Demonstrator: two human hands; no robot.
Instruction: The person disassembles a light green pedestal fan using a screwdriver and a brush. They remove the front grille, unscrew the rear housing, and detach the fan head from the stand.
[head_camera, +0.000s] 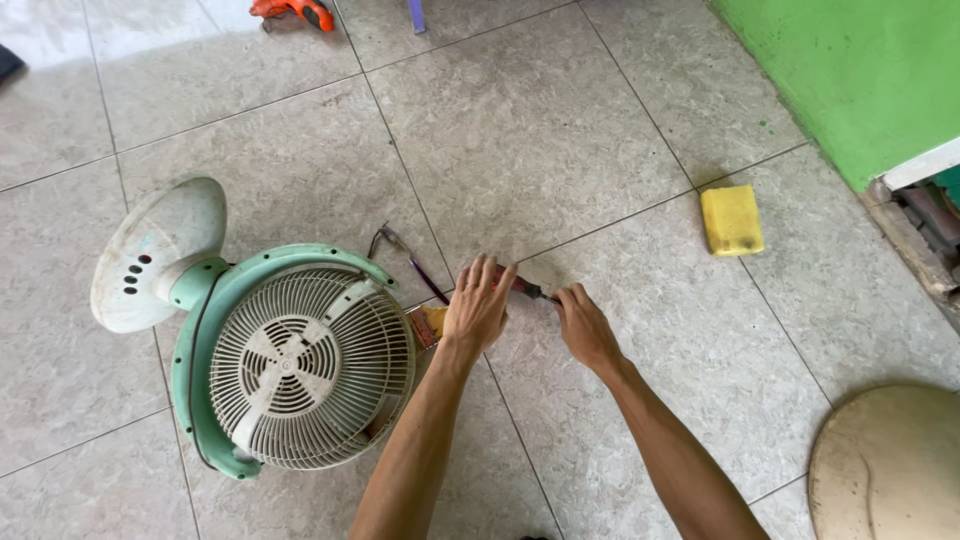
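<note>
My left hand (478, 305) is closed around the red handle of a small screwdriver-like tool (522, 287) just above the tiled floor. My right hand (583, 322) pinches the tool's dark tip end with its fingertips. A pale green and white floor fan (300, 360) lies on its back to the left of my hands, grille up, its round base (160, 250) tipped toward the upper left. A small orange and yellow object (430, 322) sits between the fan and my left hand. A thin purple tool with a wire loop (410, 258) lies just beyond.
A yellow sponge (732, 219) lies on the tiles to the right. A round beige disc (890, 465) sits at the bottom right. An orange power tool (293, 11) lies at the top edge. A green wall (850, 70) stands at the upper right.
</note>
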